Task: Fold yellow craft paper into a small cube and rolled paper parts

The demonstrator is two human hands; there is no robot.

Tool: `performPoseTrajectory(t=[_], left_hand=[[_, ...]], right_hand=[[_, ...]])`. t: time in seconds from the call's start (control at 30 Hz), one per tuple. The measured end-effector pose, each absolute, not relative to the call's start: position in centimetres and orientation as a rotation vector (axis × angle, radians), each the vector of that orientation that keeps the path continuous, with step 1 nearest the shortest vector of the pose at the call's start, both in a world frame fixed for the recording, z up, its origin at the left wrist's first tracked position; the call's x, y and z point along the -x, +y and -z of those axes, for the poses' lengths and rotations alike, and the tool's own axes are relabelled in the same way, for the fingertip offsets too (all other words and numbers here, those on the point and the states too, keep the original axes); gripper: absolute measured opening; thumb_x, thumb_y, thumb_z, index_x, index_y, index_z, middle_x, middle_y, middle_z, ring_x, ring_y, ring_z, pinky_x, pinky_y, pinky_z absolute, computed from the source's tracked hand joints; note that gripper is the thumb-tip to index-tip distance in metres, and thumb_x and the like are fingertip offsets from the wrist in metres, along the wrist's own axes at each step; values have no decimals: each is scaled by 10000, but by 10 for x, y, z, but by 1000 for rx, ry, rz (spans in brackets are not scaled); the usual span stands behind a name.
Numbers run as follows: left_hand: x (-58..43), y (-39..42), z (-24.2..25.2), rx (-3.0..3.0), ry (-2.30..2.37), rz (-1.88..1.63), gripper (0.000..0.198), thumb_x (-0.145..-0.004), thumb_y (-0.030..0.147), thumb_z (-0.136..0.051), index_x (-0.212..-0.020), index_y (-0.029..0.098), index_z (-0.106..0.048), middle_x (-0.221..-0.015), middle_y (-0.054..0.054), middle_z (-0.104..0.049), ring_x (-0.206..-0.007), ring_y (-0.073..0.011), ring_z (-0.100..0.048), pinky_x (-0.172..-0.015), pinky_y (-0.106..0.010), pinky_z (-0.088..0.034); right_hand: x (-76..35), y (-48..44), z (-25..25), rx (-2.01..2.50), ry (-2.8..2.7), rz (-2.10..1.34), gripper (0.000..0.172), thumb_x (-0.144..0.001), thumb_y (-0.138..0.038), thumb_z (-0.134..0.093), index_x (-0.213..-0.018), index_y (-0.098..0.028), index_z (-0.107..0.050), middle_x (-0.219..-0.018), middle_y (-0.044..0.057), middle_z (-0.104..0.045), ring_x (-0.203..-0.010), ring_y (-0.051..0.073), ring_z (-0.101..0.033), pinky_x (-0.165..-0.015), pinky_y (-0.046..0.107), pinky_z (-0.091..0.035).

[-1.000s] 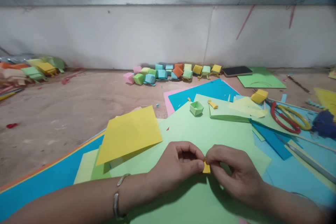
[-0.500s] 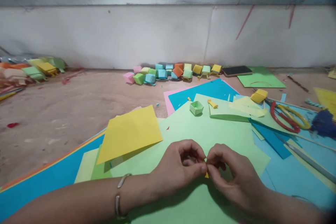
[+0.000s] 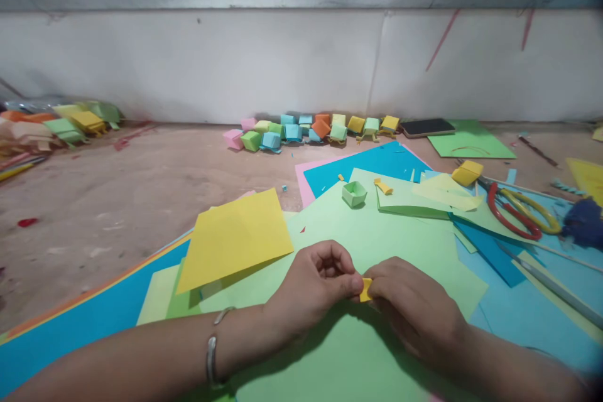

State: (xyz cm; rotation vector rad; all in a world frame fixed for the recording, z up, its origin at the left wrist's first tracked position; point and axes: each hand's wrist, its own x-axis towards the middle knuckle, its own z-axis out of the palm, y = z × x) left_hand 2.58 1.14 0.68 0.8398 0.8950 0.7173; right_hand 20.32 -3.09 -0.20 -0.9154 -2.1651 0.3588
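Note:
Between my two hands is a small piece of yellow paper (image 3: 365,291). My left hand (image 3: 316,279) pinches its left end between thumb and fingertips. From the other side my right hand (image 3: 414,301) closes on it, knuckles up, its fingertips partly hidden. Both hands are just above a large light green sheet (image 3: 292,358). Beyond them on the green paper stands a small open light green paper box (image 3: 354,194). A little folded yellow-orange paper piece (image 3: 383,186) lies to the right of that box.
A yellow sheet (image 3: 238,239) lies left of my hands. On the right are red-and-yellow-handled scissors (image 3: 513,210), a yellow paper cube (image 3: 467,172) and a craft knife (image 3: 556,286). Several small folded paper figures (image 3: 292,132) line the wall beside a phone (image 3: 428,128).
My right hand has turned over, knuckles now upward, and more of the yellow paper shows between the hands. My left hand has shifted slightly left and stays pinched.

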Motion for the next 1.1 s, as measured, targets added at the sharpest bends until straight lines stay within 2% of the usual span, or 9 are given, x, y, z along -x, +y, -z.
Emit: performPoseTrajectory(t=[0.13, 0.33, 0.6, 0.7, 0.83, 0.9, 1.0, 1.07, 1.1], left_hand=[[-28, 10, -7, -837, 848, -751, 285, -575, 201, -861, -622, 133, -587, -593, -2, -674, -553, -85, -589, -572, -202, -468], [-26, 7, -7, -936, 819, -760, 216, -621, 182, -821, -646, 125, -614, -637, -11, -671, -587, -83, -578, -580, -192, -465], [-24, 4, -9, -1150, 912, -683, 191, -586, 120, -772, -657, 142, -596, -640, 3, -637, -580, -108, -585, -558, -210, -473], [-23, 4, -11, -1254, 949, -686, 161, -605, 137, -751, -619, 145, -590, -622, -2, -633, -580, -109, -565, -565, -213, -463], [-18, 4, -13, -1400, 936, -546, 121, -639, 90, -706, -701, 151, -622, -643, 5, -651, -588, -109, -569, -578, -202, -452], [-15, 4, -13, -1572, 915, -472, 152, -675, 148, -752, -784, 160, -646, -666, 10, -658, -587, -108, -556, -566, -192, -429], [-9, 5, -10, -1972, 812, -394, 303, -724, 442, -786, -763, 172, -654, -644, 12, -624, -547, -105, -486, -510, -196, -344], [-7, 6, -7, -2179, 667, -379, 430, -863, 579, -578, -738, 174, -649, -610, -7, -606, -534, -118, -475, -507, -223, -314], [-7, 6, -7, -2239, 594, -383, 494, -923, 590, -451, -738, 176, -646, -602, -22, -605, -535, -128, -480, -516, -238, -315]], right_hand=[[-203, -34, -1, 1010, -2032, -449, 135, -910, -75, -468, -872, -178, -548, -753, 42, -622, -679, 149, -555, -616, 266, -462], [-202, -36, -4, 1209, -1864, -637, 81, -880, -152, -533, -815, -199, -542, -663, -27, -576, -562, 98, -546, -524, 204, -448], [-203, -37, -10, 1292, -1833, -853, 74, -868, -151, -518, -872, -208, -564, -724, -30, -631, -618, 96, -581, -581, 193, -459], [-205, -36, -11, 1270, -1983, -814, 89, -880, -150, -497, -871, -187, -578, -733, -5, -630, -637, 107, -570, -593, 209, -436], [-209, -35, -11, 1074, -2222, -591, 245, -906, -156, -433, -683, -180, -531, -605, -3, -537, -559, 114, -461, -537, 238, -335], [-211, -36, -10, 1033, -2260, -499, 270, -903, -136, -411, -653, -187, -503, -577, -5, -512, -541, 119, -428, -525, 253, -302], [-211, -40, -11, 1016, -2314, -447, 275, -890, -128, -396, -636, -203, -472, -559, -5, -500, -529, 130, -411, -512, 273, -281], [-210, -42, -12, 987, -2349, -458, 288, -888, -139, -377, -620, -214, -451, -546, -1, -499, -523, 138, -411, -499, 286, -278], [-210, -43, -13, 959, -2365, -475, 301, -893, -150, -361, -611, -219, -442, -541, 3, -502, -521, 141, -411, -492, 291, -281]])
